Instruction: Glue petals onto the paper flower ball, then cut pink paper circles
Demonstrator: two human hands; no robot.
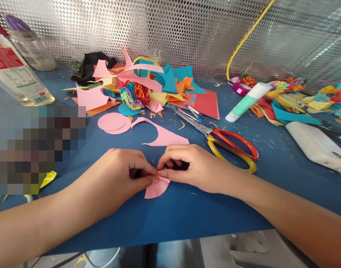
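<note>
A folded pink paper circle (pixel 157 189) is pinched between both my hands, just above the blue table (pixel 215 212). My left hand (pixel 125 171) grips its left side with thumb and forefinger. From the other side, the thumb and fingers of my right hand (pixel 184 165) press the pleat along its upper edge. Beyond my hands lie overlapping pink paper circles (pixel 112 122) and a pink offcut (pixel 166 134) with a round cut-out. Scissors (pixel 229 143) with red and yellow handles rest behind my right wrist.
At the back sits a pile of coloured paper scraps (pixel 184 76) with a multicoloured paper flower ball (pixel 135 95). A glue stick (pixel 248 102) stands tilted at right, near a white device (pixel 317 145). Bottles (pixel 22 74) occupy the left; a perforated metal wall (pixel 170 29) bounds the table.
</note>
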